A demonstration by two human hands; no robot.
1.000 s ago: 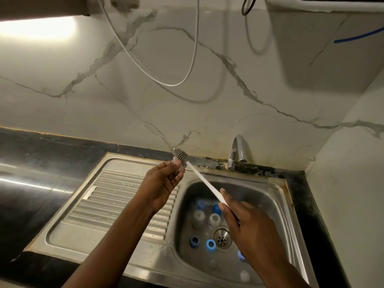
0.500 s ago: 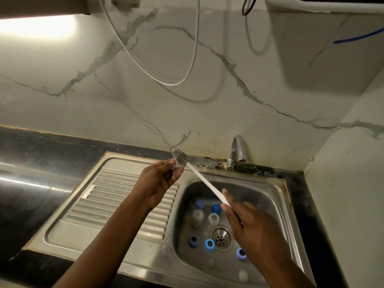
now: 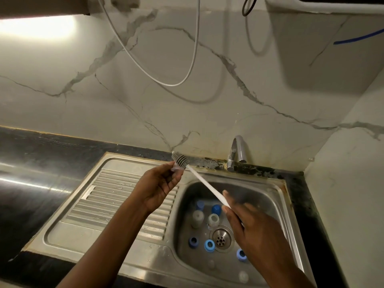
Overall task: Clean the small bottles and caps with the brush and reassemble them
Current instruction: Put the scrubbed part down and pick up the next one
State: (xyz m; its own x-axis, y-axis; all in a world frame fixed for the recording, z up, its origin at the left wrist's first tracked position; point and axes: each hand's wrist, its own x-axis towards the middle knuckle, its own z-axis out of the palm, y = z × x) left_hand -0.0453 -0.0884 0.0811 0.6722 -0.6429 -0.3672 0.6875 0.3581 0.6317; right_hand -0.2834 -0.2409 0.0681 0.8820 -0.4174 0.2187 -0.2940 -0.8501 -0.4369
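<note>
Head view: the person stands over the stainless steel sink (image 3: 280, 196), holding a long white-handled brush with a grey bristled head (image 3: 204, 182) slanted above the basin, head up toward eleven o'clock, handle running down to five. The right hand (image 3: 255, 229) has its fingers closed around the lower handle; the left hand (image 3: 160, 183) pinches something small and clear, seemingly a tiny cap or bottle, against the bristles, though I cannot make out exactly what. Down in the basin, around the round metal drain (image 3: 220, 238), lie small translucent plastic bottles (image 3: 197, 218) at roughly eleven o'clock of it and blue ring-shaped caps (image 3: 208, 244) at about eight and four. These pieces look light and stiff, and likely slick if wet, so I would pinch each bottle across its body, not its rim. The brush looks light, its thin handle perhaps flexing if pushed hard, so a grip nearer the head would give firmer scrubbing.
</note>
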